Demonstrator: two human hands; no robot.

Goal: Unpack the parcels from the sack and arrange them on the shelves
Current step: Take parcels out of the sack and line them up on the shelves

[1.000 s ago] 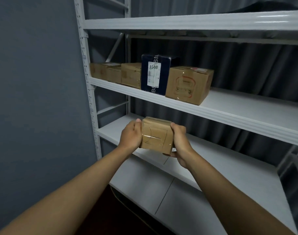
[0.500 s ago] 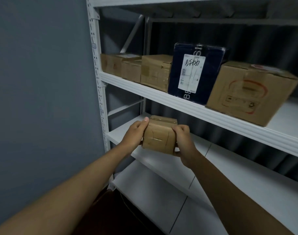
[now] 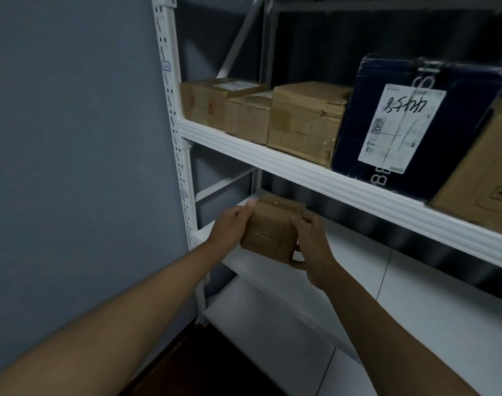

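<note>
1. Your two forearms reach in from the bottom edge, the left from 7 o'clock and the right from 5 o'clock; they meet just left of centre, around 9 o'clock of the frame's middle.
2. Your left hand grips the left side of the small brown parcel, thumb up at its top corner, fingers curled round the far side; your right hand grips its right side, fingers curled over the upper right edge, thumb under the lower corner.
3. The small brown parcel sits between your palms, taped across its top, tilted a little; it is over the left end of the middle shelf; whether it touches the board I cannot tell.
4. Below, toward 6 o'clock, lies the lower shelf, white; dark floor shows at 7 o'clock of it.
5. At 10 o'clock of the parcel stands the white perforated upright, against a grey wall.
6. Farther up, from 12 to 3 o'clock, the upper shelf carries a row, boxes just beside one another: a cardboard box at the left end; a smaller carton; a taller dented carton; a dark blue box with a white handwritten label; a large brown box cut by the right edge.
7. Behind everything, a dark curtain.
</note>
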